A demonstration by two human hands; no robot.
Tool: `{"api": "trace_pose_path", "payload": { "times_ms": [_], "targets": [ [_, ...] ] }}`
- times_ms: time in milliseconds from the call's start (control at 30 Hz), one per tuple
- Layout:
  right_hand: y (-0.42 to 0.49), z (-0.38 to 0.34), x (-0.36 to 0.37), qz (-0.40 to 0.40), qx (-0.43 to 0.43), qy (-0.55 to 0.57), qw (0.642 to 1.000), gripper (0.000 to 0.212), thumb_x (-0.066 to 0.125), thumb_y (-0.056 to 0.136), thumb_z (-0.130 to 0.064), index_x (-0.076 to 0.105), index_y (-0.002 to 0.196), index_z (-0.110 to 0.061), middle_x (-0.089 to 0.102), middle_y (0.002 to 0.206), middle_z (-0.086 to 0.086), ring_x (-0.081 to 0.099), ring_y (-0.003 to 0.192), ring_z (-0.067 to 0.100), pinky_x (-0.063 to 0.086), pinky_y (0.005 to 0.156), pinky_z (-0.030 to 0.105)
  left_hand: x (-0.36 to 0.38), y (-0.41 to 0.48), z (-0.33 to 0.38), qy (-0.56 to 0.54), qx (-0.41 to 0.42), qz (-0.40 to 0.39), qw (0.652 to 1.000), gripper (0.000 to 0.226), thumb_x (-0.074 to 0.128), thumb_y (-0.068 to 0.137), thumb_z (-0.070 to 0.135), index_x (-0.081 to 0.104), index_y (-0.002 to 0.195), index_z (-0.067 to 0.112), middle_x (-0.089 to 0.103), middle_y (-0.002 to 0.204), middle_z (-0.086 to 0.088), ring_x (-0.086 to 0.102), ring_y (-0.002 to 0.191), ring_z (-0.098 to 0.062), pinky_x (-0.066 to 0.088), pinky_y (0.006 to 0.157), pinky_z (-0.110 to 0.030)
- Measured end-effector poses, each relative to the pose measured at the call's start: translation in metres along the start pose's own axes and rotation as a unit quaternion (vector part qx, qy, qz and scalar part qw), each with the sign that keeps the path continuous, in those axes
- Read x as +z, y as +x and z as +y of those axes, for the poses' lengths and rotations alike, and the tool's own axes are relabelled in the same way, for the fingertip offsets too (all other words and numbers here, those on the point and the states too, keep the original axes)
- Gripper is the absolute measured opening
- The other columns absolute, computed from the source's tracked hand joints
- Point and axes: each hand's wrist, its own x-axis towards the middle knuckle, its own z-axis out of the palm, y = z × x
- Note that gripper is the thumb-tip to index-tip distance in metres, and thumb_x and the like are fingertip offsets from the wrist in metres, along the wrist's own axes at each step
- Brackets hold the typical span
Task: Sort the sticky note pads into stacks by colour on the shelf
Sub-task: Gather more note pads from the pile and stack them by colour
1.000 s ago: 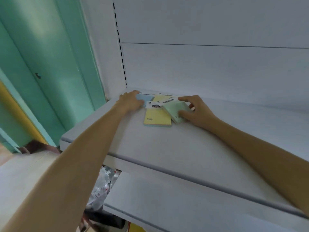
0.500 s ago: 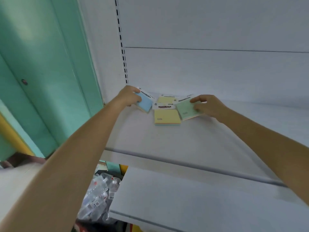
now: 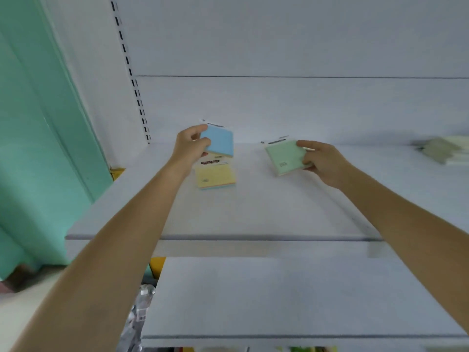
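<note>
The left forearm (image 3: 121,232) and right forearm (image 3: 396,219) reach up and forward from the lower corners, both bare. The left hand (image 3: 192,146) is the higher one, with thumb on top and fingers curled beneath, pinching a blue pad (image 3: 220,142) by its left edge. The right hand (image 3: 320,161) sits slightly lower, gripping a green pad (image 3: 284,157) at its right side. Through the blur, its fingers seem to wrap underneath.

Teal door (image 3: 38,148) at left; slotted upright (image 3: 130,72) beside it; crinkled plastic (image 3: 140,311) below
</note>
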Motion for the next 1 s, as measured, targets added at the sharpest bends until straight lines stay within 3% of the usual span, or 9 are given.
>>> {"api": "trace_pose_path", "payload": {
  "times_ms": [67, 233, 433, 600, 667, 767, 867, 1000],
  "targets": [
    [-0.008, 0.001, -0.026, 0.015, 0.003, -0.003, 1.0, 0.051, 0.036, 0.08, 0.016, 0.051, 0.125, -0.005, 0.054, 0.084, 0.004, 0.052, 0.07, 0.013, 0.048, 0.063, 0.021, 0.031, -0.003, 0.005, -0.004, 0.006, -0.017, 1.0, 0.043, 0.053, 0.083, 0.002, 0.056, 0.123, 0.015, 0.046, 0.104, -0.003, 0.051, 0.09, -0.015, 0.049, 0.057, -0.014],
    [-0.035, 0.011, -0.118, 0.055, -0.006, -0.003, 0.998, 0.051, 0.036, 0.082, 0.016, 0.048, 0.128, -0.003, 0.051, 0.111, 0.012, 0.053, 0.081, 0.018, 0.047, 0.066, 0.022, 0.134, -0.027, 0.02, -0.03, 0.021, -0.083, 0.996, 0.044, 0.053, 0.083, -0.001, 0.054, 0.125, 0.013, 0.047, 0.111, -0.004, 0.051, 0.095, -0.016, 0.048, 0.057, -0.013],
    [-0.071, 0.024, -0.256, 0.123, -0.009, 0.02, 0.992, 0.052, 0.035, 0.081, 0.018, 0.047, 0.128, -0.001, 0.048, 0.106, 0.011, 0.049, 0.068, 0.013, 0.048, 0.048, 0.012, 0.279, -0.08, 0.048, -0.052, 0.038, -0.145, 0.987, 0.045, 0.052, 0.083, -0.002, 0.053, 0.126, 0.012, 0.046, 0.11, -0.004, 0.051, 0.095, -0.016, 0.049, 0.05, -0.007],
    [-0.096, 0.036, -0.373, 0.155, -0.01, 0.019, 0.988, 0.051, 0.037, 0.083, 0.018, 0.046, 0.129, 0.0, 0.055, 0.105, 0.011, 0.054, 0.077, 0.02, 0.048, 0.057, 0.017, 0.394, -0.129, 0.073, -0.075, 0.045, -0.154, 0.984, 0.046, 0.052, 0.083, -0.004, 0.053, 0.126, 0.01, 0.048, 0.109, -0.005, 0.051, 0.096, -0.015, 0.049, 0.054, -0.01],
    [-0.101, 0.041, -0.411, 0.163, -0.012, 0.019, 0.986, 0.051, 0.037, 0.083, 0.018, 0.045, 0.13, 0.0, 0.055, 0.119, 0.017, 0.052, 0.093, 0.024, 0.047, 0.065, 0.02, 0.432, -0.143, 0.083, -0.086, 0.052, -0.151, 0.983, 0.045, 0.052, 0.083, -0.004, 0.053, 0.126, 0.01, 0.047, 0.109, -0.005, 0.051, 0.095, -0.016, 0.05, 0.051, -0.008],
    [-0.103, 0.047, -0.454, 0.166, -0.005, 0.026, 0.986, 0.051, 0.038, 0.083, 0.017, 0.045, 0.13, -0.002, 0.05, 0.133, 0.02, 0.05, 0.1, 0.024, 0.047, 0.071, 0.024, 0.475, -0.158, 0.093, -0.084, 0.052, -0.152, 0.983, 0.045, 0.052, 0.083, -0.004, 0.053, 0.125, 0.009, 0.046, 0.109, -0.005, 0.051, 0.096, -0.016, 0.05, 0.051, -0.006],
    [-0.096, 0.053, -0.487, 0.161, -0.008, 0.024, 0.987, 0.052, 0.039, 0.083, 0.017, 0.046, 0.13, -0.004, 0.052, 0.13, 0.017, 0.051, 0.1, 0.023, 0.047, 0.072, 0.024, 0.506, -0.157, 0.102, -0.074, 0.051, -0.144, 0.986, 0.044, 0.052, 0.083, -0.003, 0.054, 0.125, 0.011, 0.045, 0.108, -0.004, 0.05, 0.097, -0.016, 0.05, 0.058, -0.012],
    [-0.076, 0.062, -0.518, 0.164, -0.009, 0.037, 0.986, 0.053, 0.042, 0.082, 0.015, 0.047, 0.13, -0.006, 0.052, 0.116, 0.008, 0.052, 0.1, 0.021, 0.048, 0.076, 0.026, 0.54, -0.147, 0.111, -0.052, 0.069, -0.137, 0.987, 0.045, 0.053, 0.082, -0.003, 0.054, 0.125, 0.011, 0.043, 0.103, -0.004, 0.048, 0.096, -0.015, 0.049, 0.052, -0.009]
  ]
}}
